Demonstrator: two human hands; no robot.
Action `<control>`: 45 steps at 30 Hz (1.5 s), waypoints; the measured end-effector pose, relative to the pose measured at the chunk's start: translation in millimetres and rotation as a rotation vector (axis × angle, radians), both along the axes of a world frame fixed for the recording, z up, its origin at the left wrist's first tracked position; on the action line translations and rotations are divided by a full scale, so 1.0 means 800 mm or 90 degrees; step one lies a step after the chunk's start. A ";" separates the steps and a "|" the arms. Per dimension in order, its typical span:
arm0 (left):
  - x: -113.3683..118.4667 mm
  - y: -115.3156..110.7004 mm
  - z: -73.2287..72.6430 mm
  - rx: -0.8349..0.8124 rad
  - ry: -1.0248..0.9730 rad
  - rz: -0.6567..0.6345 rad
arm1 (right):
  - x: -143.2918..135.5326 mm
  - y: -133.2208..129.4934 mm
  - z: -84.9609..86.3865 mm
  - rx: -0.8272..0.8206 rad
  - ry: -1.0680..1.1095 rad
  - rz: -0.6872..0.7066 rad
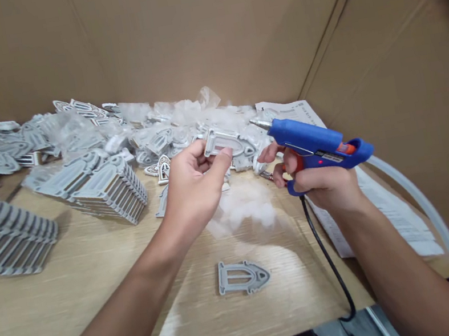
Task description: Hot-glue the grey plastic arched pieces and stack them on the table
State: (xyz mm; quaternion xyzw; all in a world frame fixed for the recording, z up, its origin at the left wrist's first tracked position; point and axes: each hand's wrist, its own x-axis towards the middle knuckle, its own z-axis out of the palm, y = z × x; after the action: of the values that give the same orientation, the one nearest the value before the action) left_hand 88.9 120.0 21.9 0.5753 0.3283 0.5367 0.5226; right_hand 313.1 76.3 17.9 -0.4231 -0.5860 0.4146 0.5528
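Note:
My left hand (194, 182) pinches a grey arch-shaped plastic piece (226, 143) by its flat end, its hollow side facing me. Wrapped round the handle of a blue hot glue gun (306, 139) is my right hand (321, 177). The gun's metal nozzle points left toward the held piece, a little apart from it. A red light glows on its body, and a glue stick trails from its back. On the table below lies another grey arch piece (242, 276) with slots in its middle.
Stacked arch pieces (109, 191) and a second stack (4, 236) stand at left. Loose pieces and plastic bags (79, 130) pile along the cardboard wall (183, 30). White fluff (249, 207) lies mid-table. Printed papers (393, 213) lie at right, near the gun's black cord (328, 265).

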 end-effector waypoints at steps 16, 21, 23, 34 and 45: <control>0.009 -0.009 0.001 -0.001 -0.043 -0.032 | -0.001 -0.006 -0.001 -0.029 -0.059 0.033; 0.011 -0.013 0.001 0.005 -0.034 -0.028 | -0.008 -0.008 0.004 -0.021 -0.071 0.012; 0.012 -0.015 -0.001 0.023 -0.014 -0.022 | -0.010 -0.009 0.006 -0.019 -0.086 0.013; 0.016 -0.020 -0.013 0.037 0.023 -0.030 | -0.014 -0.012 0.006 -0.047 -0.111 0.028; 0.017 -0.020 -0.012 0.025 0.008 -0.034 | -0.011 -0.012 0.005 -0.040 -0.153 0.010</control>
State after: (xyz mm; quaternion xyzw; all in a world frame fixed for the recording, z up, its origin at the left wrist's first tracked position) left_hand 102.8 104.2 12.3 0.5974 0.3059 0.5252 0.5232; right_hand 304.2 66.3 22.0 -0.4820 -0.6383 0.3833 0.4619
